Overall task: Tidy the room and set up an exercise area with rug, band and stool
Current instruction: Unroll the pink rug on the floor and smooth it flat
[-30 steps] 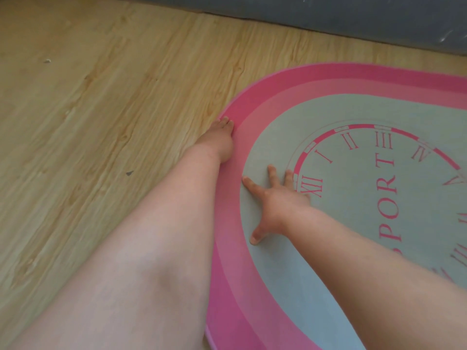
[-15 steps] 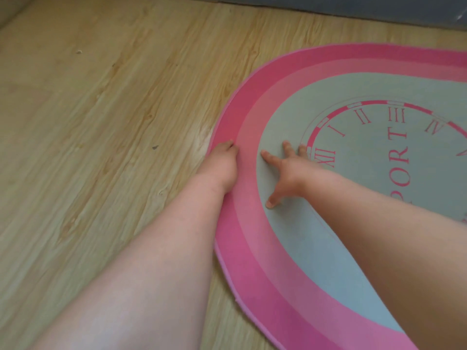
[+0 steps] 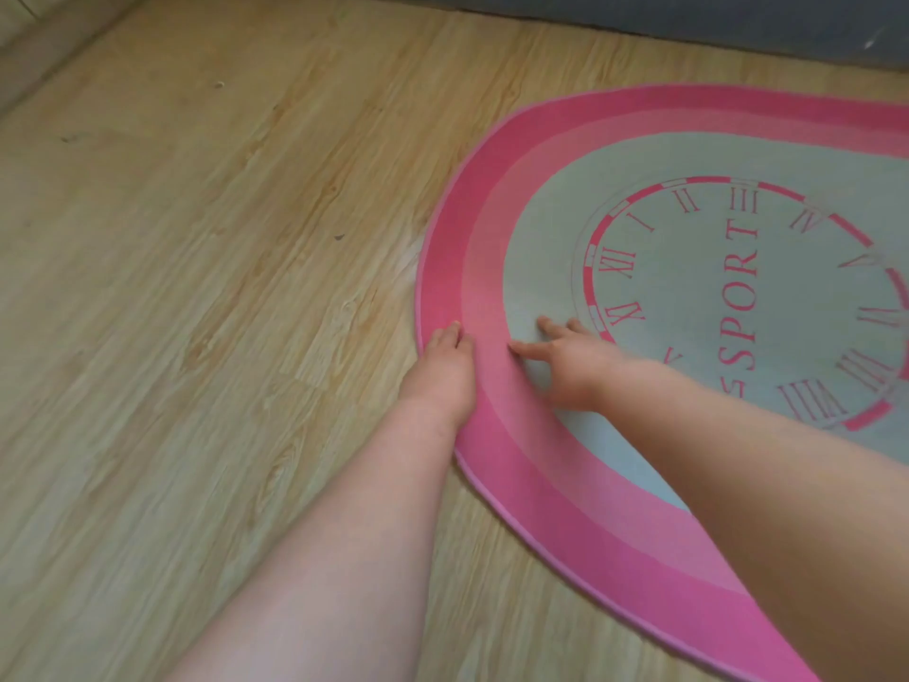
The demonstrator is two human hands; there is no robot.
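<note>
Your round rug with pink outer bands and a pale grey-green centre lies flat on the light wood-grain plank floor, filling the right half of the view. Its left curve is just ahead of you, and its far side lies near a dark grey-blue strip that runs along the top of the picture. What that strip belongs to cannot be told. A pink clock face with Roman numerals and the word SPORT is printed on the rug's centre.

Your left hand sits at the rug's left edge, with the wrist over the bare floor and the fingers laid on the darkest pink band. Its grip is apart. The fingers look fairly straight and rest on the pile, though the thumb is out of sight.

Your right hand is further in, palm down on the grey-green centre, just beside the clock's ring. Its fingers are spread and straight, with the forefinger reaching back toward the lighter pink band. That grip is apart too, pressing and not clasping. The hand is a little blurred.

The two hands are near each other but not touching.
</note>
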